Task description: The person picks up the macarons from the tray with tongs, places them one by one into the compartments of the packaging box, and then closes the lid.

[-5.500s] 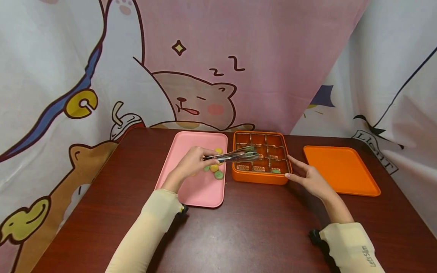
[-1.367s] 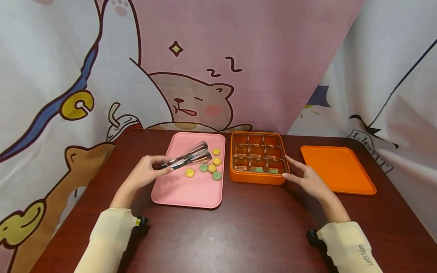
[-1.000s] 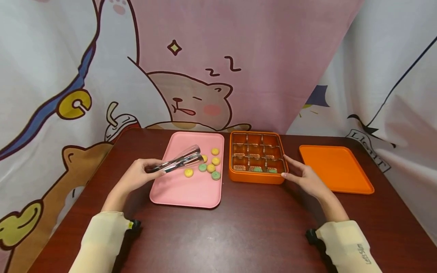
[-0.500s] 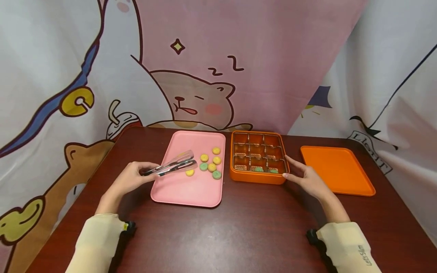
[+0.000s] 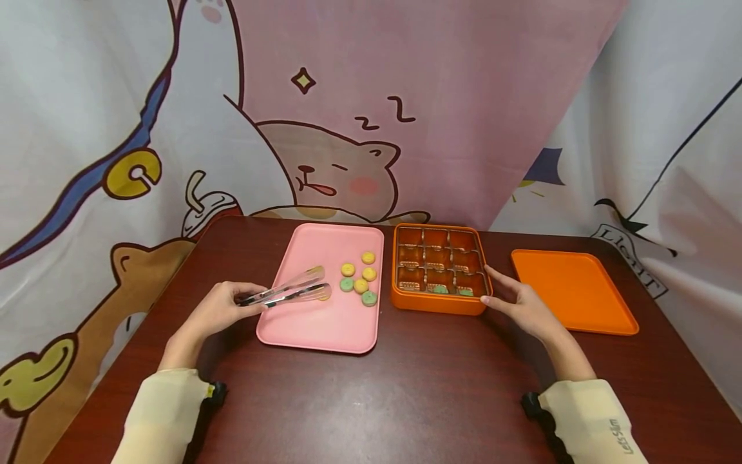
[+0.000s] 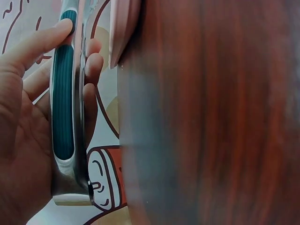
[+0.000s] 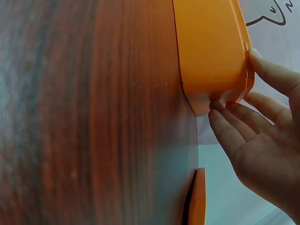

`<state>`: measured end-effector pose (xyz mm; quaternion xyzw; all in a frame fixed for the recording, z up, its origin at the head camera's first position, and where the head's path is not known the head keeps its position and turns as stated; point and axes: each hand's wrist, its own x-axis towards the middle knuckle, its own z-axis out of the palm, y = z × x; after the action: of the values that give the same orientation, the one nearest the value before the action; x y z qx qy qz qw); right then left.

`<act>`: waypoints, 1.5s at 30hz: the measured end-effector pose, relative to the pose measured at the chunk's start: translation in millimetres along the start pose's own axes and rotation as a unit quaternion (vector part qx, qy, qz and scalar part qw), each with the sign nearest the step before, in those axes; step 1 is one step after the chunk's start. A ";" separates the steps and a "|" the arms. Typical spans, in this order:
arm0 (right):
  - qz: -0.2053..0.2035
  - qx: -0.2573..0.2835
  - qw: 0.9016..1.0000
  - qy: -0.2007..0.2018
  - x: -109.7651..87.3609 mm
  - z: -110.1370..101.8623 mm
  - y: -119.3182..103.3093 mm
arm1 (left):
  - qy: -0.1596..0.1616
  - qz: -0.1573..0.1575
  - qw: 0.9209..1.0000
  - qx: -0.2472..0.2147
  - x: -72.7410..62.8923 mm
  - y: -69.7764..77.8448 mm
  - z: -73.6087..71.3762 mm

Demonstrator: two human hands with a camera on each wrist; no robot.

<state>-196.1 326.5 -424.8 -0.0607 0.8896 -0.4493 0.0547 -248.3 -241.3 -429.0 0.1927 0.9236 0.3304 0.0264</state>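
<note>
My left hand (image 5: 217, 312) holds metal tongs (image 6: 64, 103) with dark green grip panels, thumb on one arm and fingers on the other. The tong arms stand apart over the pink tray (image 5: 313, 328). Several small round macaron-like pieces lie there: yellow ones (image 5: 348, 269) and green ones (image 5: 369, 298). A tong tip partly covers one yellow piece; I cannot tell whether they touch. My right hand (image 5: 524, 309) touches the near right corner of the orange box (image 5: 437, 303), thumb at the rim and fingers against the side. Green pieces (image 5: 440, 289) sit in its front-middle and front-right compartments.
A flat orange lid or tray (image 5: 574, 290) lies right of the box, past the right hand. All stand on a dark brown table (image 5: 371, 399). A printed cartoon curtain (image 5: 464, 116) hangs behind the table.
A green piece carried in the tongs over the box 5.5 s ago now seems to sit in the front-middle compartment. The tongs have come back left over the tray, lower. The right hand stays put.
</note>
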 end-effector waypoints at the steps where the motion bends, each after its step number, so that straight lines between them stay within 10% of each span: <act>1: 0.002 -0.001 1.000 0.000 0.2 0.2 0.4 | 0.000 -0.001 1.000 0.001 -0.3 -0.6 0.2; 45: 0.021 0.003 1.000 -0.002 1.5 1.9 -0.1 | 0.029 0.021 0.999 0.030 6.4 -6.3 13.5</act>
<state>-197.2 324.6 -425.9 -0.0425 0.8892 -0.4507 0.0658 -253.9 -235.2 -442.9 0.2028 0.9292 0.3088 -0.0131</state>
